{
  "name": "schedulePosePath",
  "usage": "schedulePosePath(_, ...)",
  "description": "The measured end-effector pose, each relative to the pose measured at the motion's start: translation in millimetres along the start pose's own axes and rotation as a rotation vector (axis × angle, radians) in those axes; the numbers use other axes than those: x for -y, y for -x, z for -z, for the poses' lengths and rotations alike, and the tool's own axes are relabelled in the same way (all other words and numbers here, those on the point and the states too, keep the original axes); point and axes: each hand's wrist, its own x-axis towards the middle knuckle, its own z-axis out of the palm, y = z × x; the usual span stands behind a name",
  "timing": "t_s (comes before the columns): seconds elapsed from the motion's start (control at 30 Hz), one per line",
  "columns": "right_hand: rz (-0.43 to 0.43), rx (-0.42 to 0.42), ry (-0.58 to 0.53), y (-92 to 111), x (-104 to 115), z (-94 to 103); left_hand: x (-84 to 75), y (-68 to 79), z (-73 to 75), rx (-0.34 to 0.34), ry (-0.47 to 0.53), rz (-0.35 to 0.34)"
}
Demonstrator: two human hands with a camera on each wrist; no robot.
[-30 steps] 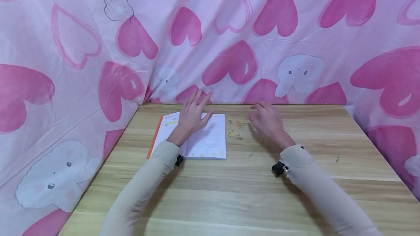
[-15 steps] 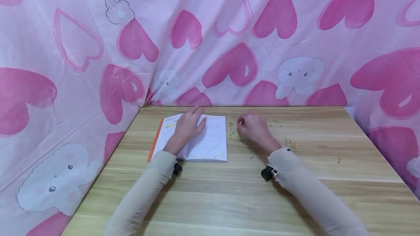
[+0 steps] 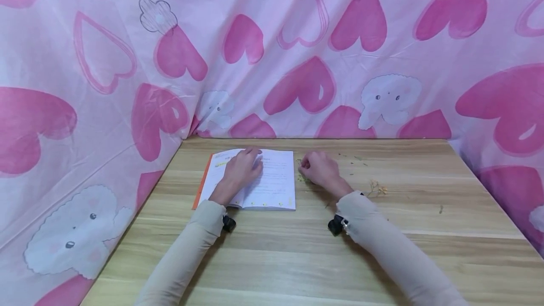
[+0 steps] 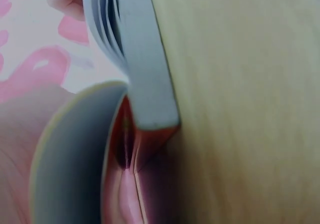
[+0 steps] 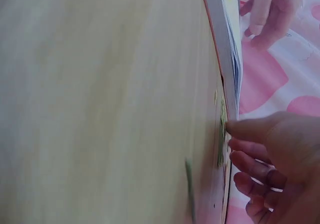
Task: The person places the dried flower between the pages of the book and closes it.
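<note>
An open book [image 3: 276, 181] with printed white pages and an orange edge lies on the table. My left hand [image 3: 243, 169] rests over its middle, fingers loosely bent. In the left wrist view a lifted page [image 4: 72, 159] curves beside that hand. Just off the book's right edge, my right hand [image 3: 320, 169] is low over small dried flowers [image 3: 301, 178]. The right wrist view shows its thumb tip at greenish dried sprigs [image 5: 221, 134], the other fingers bent with a gap below the thumb. No held thing shows between them.
An orange-yellow dried sprig [image 3: 378, 189] lies right of the right wrist. Small stem bits [image 3: 359, 158] are scattered behind it, and another fragment [image 3: 440, 209] is farther right. A pink heart-patterned cloth [image 3: 297, 84] hangs behind and beside the wooden table [image 3: 272, 259].
My right hand has moved left and down to the book's right edge, its fingers drawing together. My left hand has come slightly nearer, its spread fingers now bent.
</note>
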Motion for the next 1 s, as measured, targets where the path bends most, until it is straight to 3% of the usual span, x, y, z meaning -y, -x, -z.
schedulePosePath(0.23, -0.048, -0.023, 0.038, -1.2, 2.0, -1.6, 6.6, 3.1, -4.0, 0.07, 0.006, 0.029)
schedulePosePath(0.6, -0.091, 0.053, 0.121, -1.7, 8.0, -2.8, 8.7, 2.1, -3.3, 0.096, -0.011, 0.025)
schedulePosePath(1.0, -0.13, 0.069, 0.132, 5.1, 7.8, -3.2, 9.9, 3.9, -4.5, 0.109, -0.013, 0.011)
